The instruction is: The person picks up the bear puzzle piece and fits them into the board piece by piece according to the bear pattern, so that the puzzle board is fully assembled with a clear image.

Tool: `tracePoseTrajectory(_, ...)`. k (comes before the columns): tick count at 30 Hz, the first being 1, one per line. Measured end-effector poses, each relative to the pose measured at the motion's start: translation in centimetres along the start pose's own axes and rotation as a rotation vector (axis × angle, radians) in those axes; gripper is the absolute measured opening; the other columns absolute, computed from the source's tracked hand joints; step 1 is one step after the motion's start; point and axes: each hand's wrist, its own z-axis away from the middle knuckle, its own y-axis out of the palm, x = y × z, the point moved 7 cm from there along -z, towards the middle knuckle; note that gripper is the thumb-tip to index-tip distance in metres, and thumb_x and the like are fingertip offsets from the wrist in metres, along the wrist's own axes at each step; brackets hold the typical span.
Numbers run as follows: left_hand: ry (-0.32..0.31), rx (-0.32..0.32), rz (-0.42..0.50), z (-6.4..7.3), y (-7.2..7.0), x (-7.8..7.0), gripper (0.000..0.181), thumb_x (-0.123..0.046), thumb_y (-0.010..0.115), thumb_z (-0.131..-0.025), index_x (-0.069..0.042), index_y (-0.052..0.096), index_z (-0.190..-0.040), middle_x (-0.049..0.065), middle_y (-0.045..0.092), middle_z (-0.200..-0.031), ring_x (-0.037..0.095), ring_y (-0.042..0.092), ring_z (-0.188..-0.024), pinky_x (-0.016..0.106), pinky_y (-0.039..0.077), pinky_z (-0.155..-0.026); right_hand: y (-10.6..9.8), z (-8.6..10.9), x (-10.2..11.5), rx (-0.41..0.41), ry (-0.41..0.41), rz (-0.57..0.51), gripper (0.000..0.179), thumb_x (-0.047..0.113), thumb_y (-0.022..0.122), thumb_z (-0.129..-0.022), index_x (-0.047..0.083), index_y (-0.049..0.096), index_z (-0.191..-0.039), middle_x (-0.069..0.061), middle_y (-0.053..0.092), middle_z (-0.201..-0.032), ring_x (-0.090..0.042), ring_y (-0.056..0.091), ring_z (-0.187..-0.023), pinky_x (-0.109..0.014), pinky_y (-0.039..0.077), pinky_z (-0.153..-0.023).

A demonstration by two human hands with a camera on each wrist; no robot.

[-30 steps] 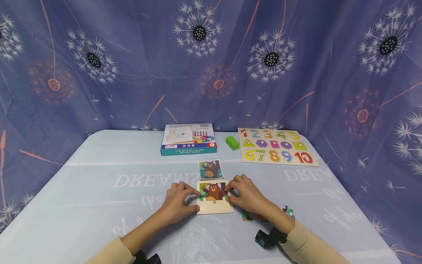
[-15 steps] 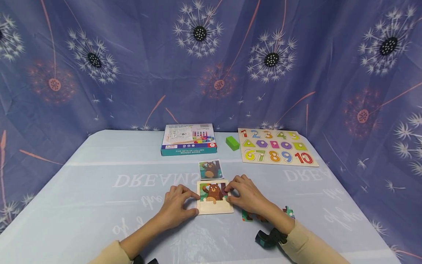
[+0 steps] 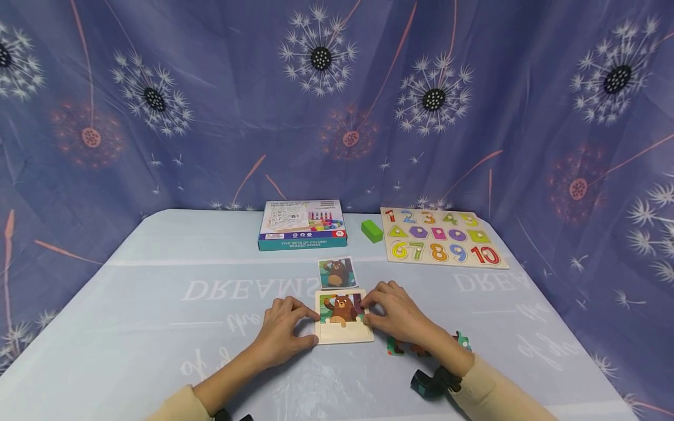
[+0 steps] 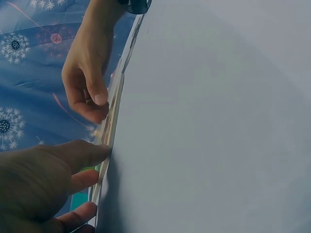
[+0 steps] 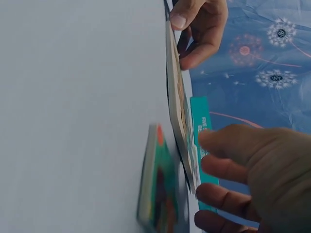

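A small wooden puzzle board (image 3: 344, 334) lies flat between my hands, its upper part filled with bear pieces (image 3: 343, 308) and its lower part bare wood. My left hand (image 3: 281, 330) touches the board's left edge with spread thumb and forefinger. At the right edge, my right hand (image 3: 398, 314) rests its thumb and forefinger by the dark tree part of the picture. In the right wrist view its fingers (image 5: 226, 170) are apart and relaxed. Loose puzzle pieces (image 3: 395, 346) lie under my right forearm, partly hidden; one piece (image 5: 163, 184) shows blurred in the right wrist view.
A bear picture card (image 3: 337, 273) lies just behind the board. Farther back are a beaded-column box (image 3: 302, 225), a green block (image 3: 371, 231) and a wooden number board (image 3: 444, 225). A patterned curtain (image 3: 237, 105) hangs behind the table.
My left hand has shifted slightly, its forefinger lower along the board's edge. My right hand stays at the right edge. The head view has tilted a little.
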Motion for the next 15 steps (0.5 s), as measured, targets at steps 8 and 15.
tracePoseTrajectory(8,-0.004,0.001,-0.007,0.1,0.0,0.0,0.029,-0.024,0.080,-0.068,-0.024,0.070,-0.095,-0.005,0.051,-0.098,0.014,0.038,-0.096,0.039,0.029,-0.084,-1.3,1.3,-0.4,-0.002,0.017,0.031,0.024,0.029,0.075,-0.076,0.020,0.070,-0.097,0.006,0.060,-0.095,-0.009,0.043,-0.090,-0.034,0.039,-0.081)
tracePoseTrajectory(15,0.010,-0.009,-0.018,0.1,0.0,-0.1,0.029,-0.024,0.080,-0.068,-0.023,0.070,-0.095,-0.003,0.052,-0.099,0.016,0.039,-0.097,0.037,0.028,-0.081,-2.0,3.4,-1.0,-0.017,0.009,0.053,0.023,0.032,0.075,-0.076,0.022,0.069,-0.097,0.011,0.058,-0.096,-0.007,0.043,-0.091,-0.034,0.039,-0.082)
